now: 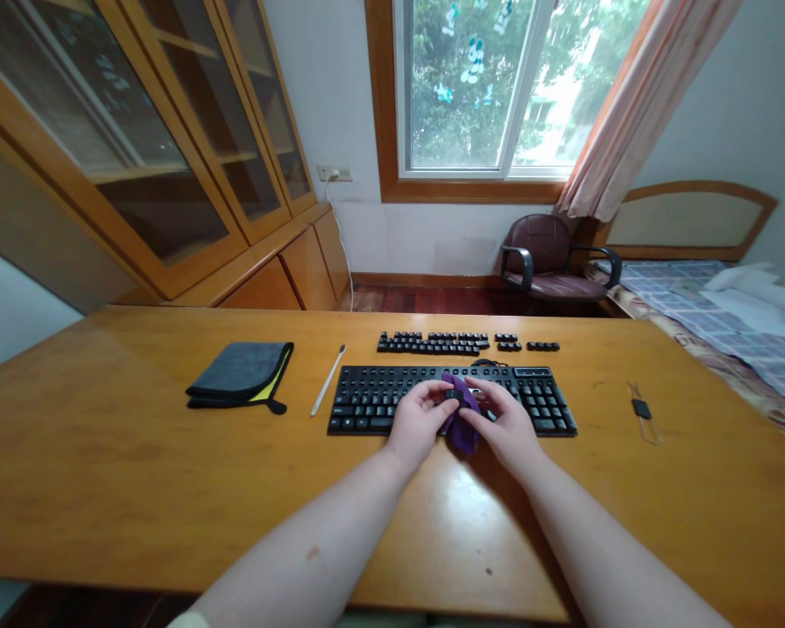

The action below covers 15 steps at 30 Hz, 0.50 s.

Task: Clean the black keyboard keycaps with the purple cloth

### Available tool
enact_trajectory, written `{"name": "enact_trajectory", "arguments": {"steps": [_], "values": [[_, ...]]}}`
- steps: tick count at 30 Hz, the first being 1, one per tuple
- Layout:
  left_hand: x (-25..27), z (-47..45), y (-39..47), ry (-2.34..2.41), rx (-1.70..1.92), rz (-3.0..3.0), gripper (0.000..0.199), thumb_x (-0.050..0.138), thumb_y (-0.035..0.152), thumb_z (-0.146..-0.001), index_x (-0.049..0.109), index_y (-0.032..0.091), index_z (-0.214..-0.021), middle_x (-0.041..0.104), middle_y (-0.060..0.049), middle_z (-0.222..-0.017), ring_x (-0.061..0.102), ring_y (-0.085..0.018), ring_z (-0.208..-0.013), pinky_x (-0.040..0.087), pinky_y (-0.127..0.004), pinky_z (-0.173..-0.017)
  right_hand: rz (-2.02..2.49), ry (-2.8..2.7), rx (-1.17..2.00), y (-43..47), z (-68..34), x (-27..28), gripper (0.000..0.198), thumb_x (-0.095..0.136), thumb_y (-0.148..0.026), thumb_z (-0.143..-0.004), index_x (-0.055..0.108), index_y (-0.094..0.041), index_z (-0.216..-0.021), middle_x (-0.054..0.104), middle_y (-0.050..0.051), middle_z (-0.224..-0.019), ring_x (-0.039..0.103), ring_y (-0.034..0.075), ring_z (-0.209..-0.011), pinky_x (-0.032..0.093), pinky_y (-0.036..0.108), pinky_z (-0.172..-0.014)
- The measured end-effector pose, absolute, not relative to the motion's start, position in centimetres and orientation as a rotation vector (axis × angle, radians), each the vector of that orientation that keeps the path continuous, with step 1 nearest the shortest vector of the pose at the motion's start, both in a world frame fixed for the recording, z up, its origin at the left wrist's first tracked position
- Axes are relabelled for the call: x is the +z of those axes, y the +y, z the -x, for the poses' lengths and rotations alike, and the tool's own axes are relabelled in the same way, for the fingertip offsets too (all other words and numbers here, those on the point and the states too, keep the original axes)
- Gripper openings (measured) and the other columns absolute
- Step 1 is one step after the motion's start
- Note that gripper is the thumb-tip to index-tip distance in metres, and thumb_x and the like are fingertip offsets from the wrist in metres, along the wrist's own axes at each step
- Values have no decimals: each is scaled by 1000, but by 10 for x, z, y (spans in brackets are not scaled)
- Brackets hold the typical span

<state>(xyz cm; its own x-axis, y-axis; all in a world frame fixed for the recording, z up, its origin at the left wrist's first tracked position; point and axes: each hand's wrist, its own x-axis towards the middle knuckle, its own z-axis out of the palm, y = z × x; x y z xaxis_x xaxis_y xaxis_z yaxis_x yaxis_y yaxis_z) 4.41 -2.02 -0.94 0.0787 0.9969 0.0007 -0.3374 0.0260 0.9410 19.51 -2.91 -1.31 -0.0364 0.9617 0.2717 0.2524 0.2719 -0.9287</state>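
Observation:
Above the middle of a black keyboard, my two hands meet around a small purple cloth. My left hand pinches a small black keycap against the cloth. The fingers of my right hand are closed on the cloth's right side. The keyboard lies flat on the desk; its upper rows look stripped of caps, while many lower keys and the number pad still carry theirs. Loose keycaps are lined up in rows behind it. My hands hide part of the keyboard's middle.
On the wooden desk, a folded grey cloth with black edging lies left, beside a thin white brush. A wire keycap puller lies right. Beyond the desk stand a chair, a bed and a glass-door cabinet.

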Motion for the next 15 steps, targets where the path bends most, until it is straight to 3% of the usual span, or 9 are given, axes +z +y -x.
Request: {"name": "enact_trajectory", "arguments": {"steps": [2, 4, 11, 15], "values": [[-10, -45, -20, 903, 1292, -1001, 25, 71, 18, -63, 62, 14, -86, 67, -5, -87, 63, -16, -83, 49, -31, -81, 1201, -1551, 758, -29, -197, -12, 24, 60, -30, -77, 68, -24, -99, 64, 7, -104, 58, 22, -98, 44, 39, -88], [-13, -45, -20, 909, 1290, -1024, 25, 71, 17, -62, 62, 15, -86, 67, -4, -85, 63, -16, -82, 49, -30, -80, 1214, -1530, 705, -29, -199, -9, 19, 56, -30, -80, 71, -23, -90, 66, 6, -98, 58, 21, -97, 42, 38, -90], [-21, -45, -18, 1001, 1364, -1182, 20, 69, 16, -65, 63, 16, -85, 65, -6, -100, 62, -17, -91, 48, -30, -84, 1268, -1070, 866, -27, -204, -9, 21, 60, -37, -76, 67, -18, -82, 67, 4, -82, 60, 20, -80, 46, 32, -74], [-17, -43, -20, 1020, 1322, -1219, 21, 68, 17, -67, 65, 16, -87, 68, -6, -90, 64, -17, -84, 50, -32, -81, 1240, -980, 1041, -29, -199, -14, 26, 65, -40, -71, 68, -18, -85, 67, 3, -77, 58, 17, -66, 45, 27, -61]]}}
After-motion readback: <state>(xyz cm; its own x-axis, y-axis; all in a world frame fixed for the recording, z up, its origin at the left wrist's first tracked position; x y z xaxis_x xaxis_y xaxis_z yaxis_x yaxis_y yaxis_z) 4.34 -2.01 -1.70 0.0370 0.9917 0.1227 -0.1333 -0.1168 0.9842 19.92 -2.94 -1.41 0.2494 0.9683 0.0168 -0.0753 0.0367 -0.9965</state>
